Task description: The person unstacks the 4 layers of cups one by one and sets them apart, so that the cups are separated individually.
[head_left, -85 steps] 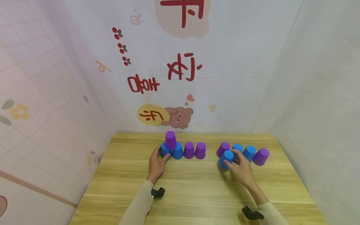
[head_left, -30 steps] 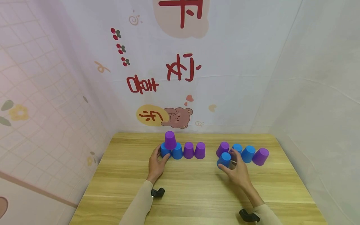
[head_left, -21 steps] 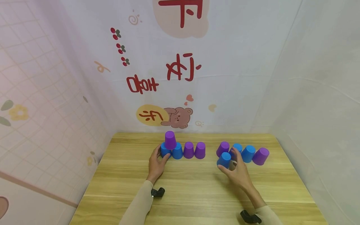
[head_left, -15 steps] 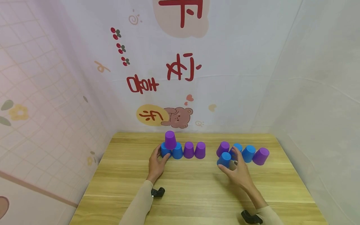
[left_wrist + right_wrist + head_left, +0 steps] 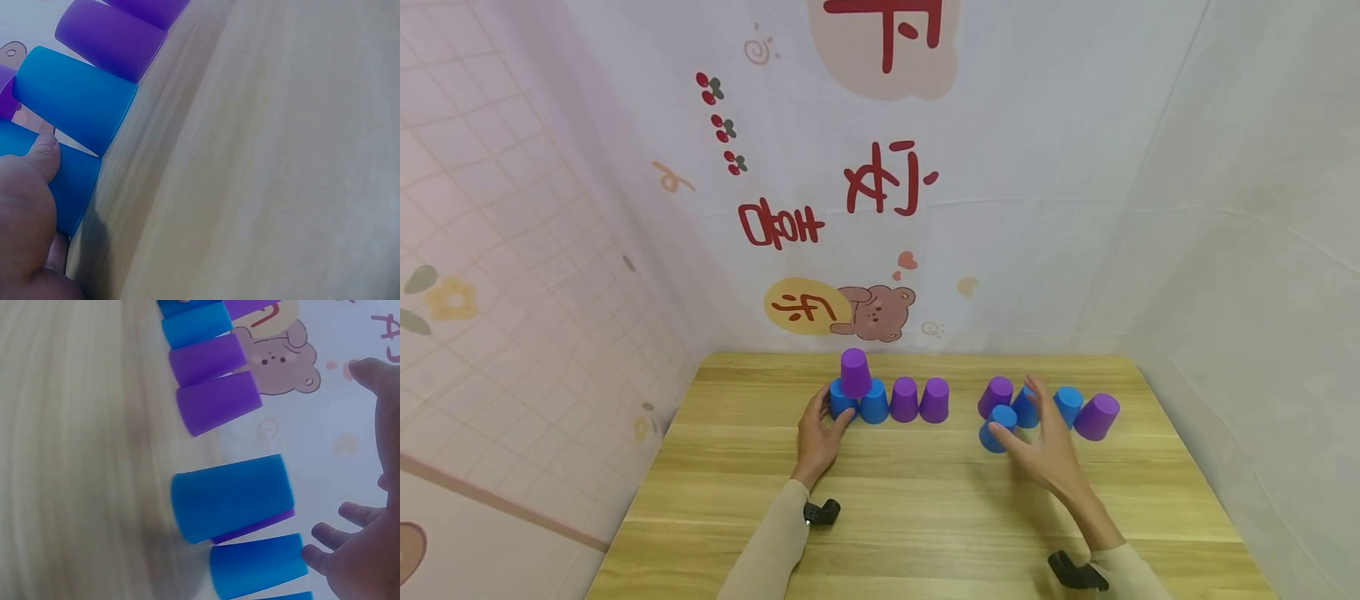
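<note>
My left hand (image 5: 820, 435) holds the leftmost blue cup (image 5: 838, 407), its thumb across the cup's front in the left wrist view. An upside-down purple cup (image 5: 854, 373) rests on top of that cup and the neighbouring blue cup (image 5: 874, 403). On the right side, my right hand (image 5: 1047, 450) hovers with fingers spread beside the front blue cup (image 5: 995, 435), holding nothing. Behind that cup stand a purple cup (image 5: 996, 395) and a blue cup (image 5: 1023, 408), the latter partly hidden by my fingers.
Two purple cups (image 5: 905, 401) continue the left row. Another blue cup (image 5: 1067, 404) and a purple cup (image 5: 1097, 417) end the right row. The wooden table (image 5: 910, 517) meets a printed cloth backdrop (image 5: 1037, 250) behind the cups.
My right hand has let go of the front blue cup, which was shifted slightly leftward, and has lifted off it. The left hand and its cups have stayed in place.
</note>
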### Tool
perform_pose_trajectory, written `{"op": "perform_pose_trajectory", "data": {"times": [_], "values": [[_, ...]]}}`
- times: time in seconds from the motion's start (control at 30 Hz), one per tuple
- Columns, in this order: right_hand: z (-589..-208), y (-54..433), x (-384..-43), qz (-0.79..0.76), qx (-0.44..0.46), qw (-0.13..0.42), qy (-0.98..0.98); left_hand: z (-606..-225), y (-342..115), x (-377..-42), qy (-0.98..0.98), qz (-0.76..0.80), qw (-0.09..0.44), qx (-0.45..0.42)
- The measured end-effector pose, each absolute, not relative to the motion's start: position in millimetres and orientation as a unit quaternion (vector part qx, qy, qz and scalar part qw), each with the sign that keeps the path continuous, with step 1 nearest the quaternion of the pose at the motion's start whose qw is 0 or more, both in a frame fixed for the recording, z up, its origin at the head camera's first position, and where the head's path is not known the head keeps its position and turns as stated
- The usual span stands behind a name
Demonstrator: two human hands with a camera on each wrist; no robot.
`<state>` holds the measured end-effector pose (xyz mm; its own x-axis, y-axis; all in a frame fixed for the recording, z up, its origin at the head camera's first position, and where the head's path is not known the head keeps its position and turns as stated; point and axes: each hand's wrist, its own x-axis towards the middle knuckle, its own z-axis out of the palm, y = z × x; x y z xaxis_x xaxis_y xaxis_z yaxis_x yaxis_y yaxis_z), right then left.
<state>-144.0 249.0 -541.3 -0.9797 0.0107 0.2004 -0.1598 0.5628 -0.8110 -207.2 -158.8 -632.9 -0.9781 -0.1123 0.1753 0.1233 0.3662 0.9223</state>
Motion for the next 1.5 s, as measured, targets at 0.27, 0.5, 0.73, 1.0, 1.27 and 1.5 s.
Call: {"op": "perform_pose_trajectory", "data": {"times": [0.27, 0.5, 0.73, 1.0, 1.27, 1.5], "values": [[-522.2, 238.8, -150.3, 0.453, 0.053, 0.102, -0.884, -634.8, -159.4, -206.9, -0.821, -0.559, 0.119, -0.013], [-513.0, 220.6, -160.1, 0.457, 0.086, 0.103, -0.879, -635.3, -159.2, -205.7, -0.819, -0.562, 0.114, -0.013], [-507.2, 195.9, -170.2, 0.468, 0.114, 0.103, -0.870, -636.1, -157.3, -205.5, -0.822, -0.556, 0.120, -0.015], [-505.7, 168.2, -185.7, 0.481, 0.125, 0.087, -0.864, -636.0, -158.2, -206.8, -0.817, -0.565, 0.112, -0.011], [-502.9, 140.8, -199.5, 0.496, 0.143, 0.051, -0.855, -635.1, -158.9, -207.8, -0.817, -0.565, 0.116, -0.018], [-504.3, 116.8, -213.6, 0.495, 0.164, 0.036, -0.853, -634.8, -159.0, -208.8, -0.818, -0.563, 0.119, -0.019]]}}
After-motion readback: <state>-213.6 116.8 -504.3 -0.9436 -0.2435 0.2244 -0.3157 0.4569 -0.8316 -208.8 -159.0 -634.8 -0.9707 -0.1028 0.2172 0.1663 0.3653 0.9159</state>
